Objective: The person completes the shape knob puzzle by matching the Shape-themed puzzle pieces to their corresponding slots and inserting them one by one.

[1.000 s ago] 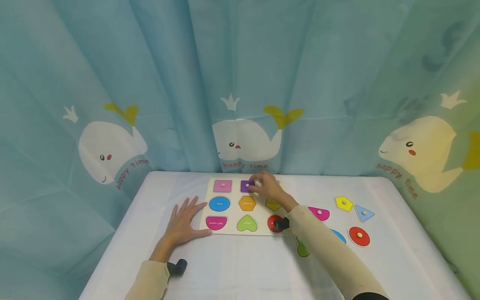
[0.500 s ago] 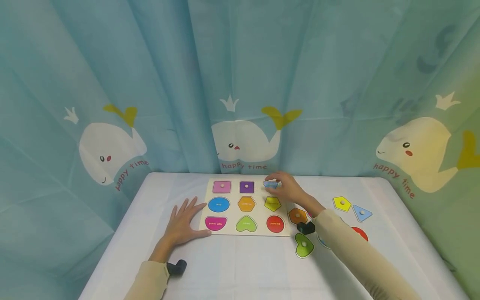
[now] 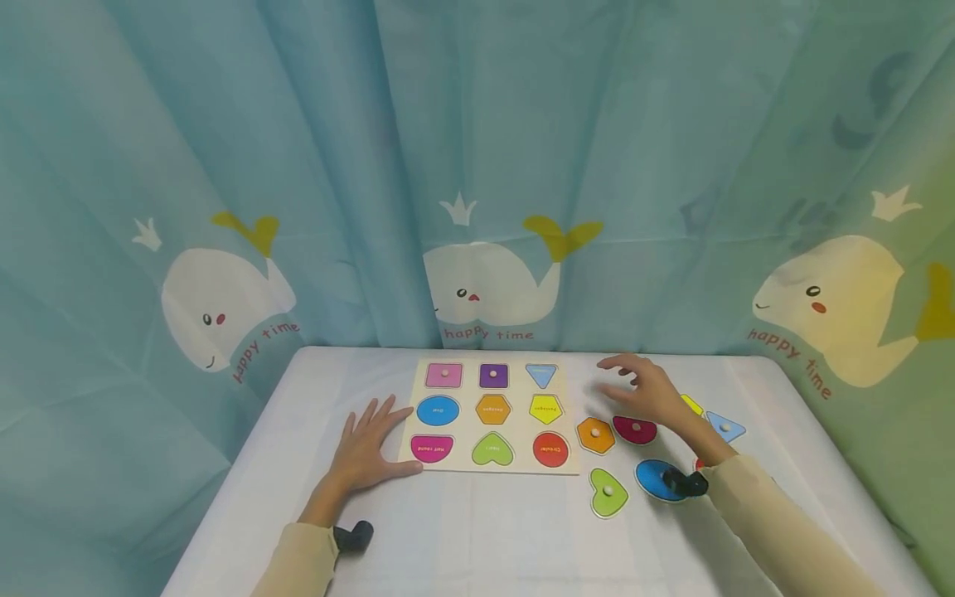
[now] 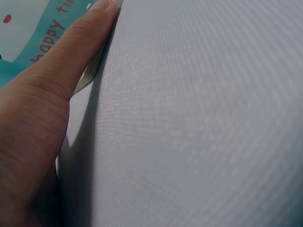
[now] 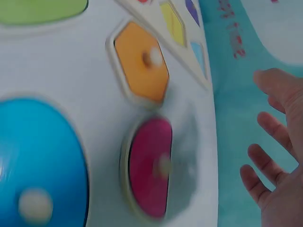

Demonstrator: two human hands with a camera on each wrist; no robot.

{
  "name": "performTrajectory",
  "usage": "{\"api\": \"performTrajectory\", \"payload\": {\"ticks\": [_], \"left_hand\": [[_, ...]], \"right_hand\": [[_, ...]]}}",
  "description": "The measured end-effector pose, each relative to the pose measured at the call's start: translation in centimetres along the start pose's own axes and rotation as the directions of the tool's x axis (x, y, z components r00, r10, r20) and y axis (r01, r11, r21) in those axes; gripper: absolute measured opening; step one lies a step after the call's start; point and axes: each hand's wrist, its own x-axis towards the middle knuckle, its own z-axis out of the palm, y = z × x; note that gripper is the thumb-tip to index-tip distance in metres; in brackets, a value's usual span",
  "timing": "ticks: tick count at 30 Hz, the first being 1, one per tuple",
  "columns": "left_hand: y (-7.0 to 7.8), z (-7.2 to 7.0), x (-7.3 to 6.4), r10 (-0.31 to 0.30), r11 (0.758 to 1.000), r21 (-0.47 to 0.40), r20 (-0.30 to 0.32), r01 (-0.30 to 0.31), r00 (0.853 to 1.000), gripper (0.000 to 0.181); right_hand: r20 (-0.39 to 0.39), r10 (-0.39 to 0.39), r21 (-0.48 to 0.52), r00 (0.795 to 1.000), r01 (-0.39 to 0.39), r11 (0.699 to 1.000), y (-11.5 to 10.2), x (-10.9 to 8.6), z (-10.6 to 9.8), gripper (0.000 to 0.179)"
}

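A white shape-puzzle board lies on the table, its left edge touched by my left hand, fingers spread and thumb by the near corner. A pink knobbed piece and a purple knobbed square sit in its far row; the other places show printed shapes without knobs. To the right of the board, my right hand hovers with nothing between its loosely bent fingers. Below it lie an orange hexagon piece and a magenta half-round piece. The left wrist view shows mainly the thumb against the board's edge.
A green heart piece and a blue oval piece lie nearer the front. Right of them are a light blue triangle piece, a yellow piece and a red piece, partly covered by the right arm. A whale-printed curtain hangs behind.
My right hand has moved right, from the purple square past the triangle place and off the board. The purple square stays in its place. The left hand has kept its position.
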Motion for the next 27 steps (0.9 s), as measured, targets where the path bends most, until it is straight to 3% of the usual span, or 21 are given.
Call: {"api": "performTrajectory", "payload": {"ticks": [5, 15, 27], "left_hand": [[0.0, 0.0, -0.2, 0.005, 1.0, -0.007, -0.023, -0.006, 1.0, 0.1], [0.1, -0.2, -0.1, 0.008, 1.0, 0.001, -0.011, -0.008, 1.0, 0.098], [0.0, 0.0, 0.2, 0.011, 1.0, 0.003, -0.002, -0.011, 1.0, 0.099]], "right_hand": [[-0.027, 0.107, 0.007, 0.994, -0.107, 0.994, 1.1, -2.0, -2.2, 0.042], [-0.057, 0.277, 0.059, 0.959, -0.274, 0.96, 4.7, -6.6, -6.0, 0.05], [-0.038, 0.494, 0.116, 0.869, -0.487, 0.866, 9.0, -11.2, -7.0, 0.062]]}}
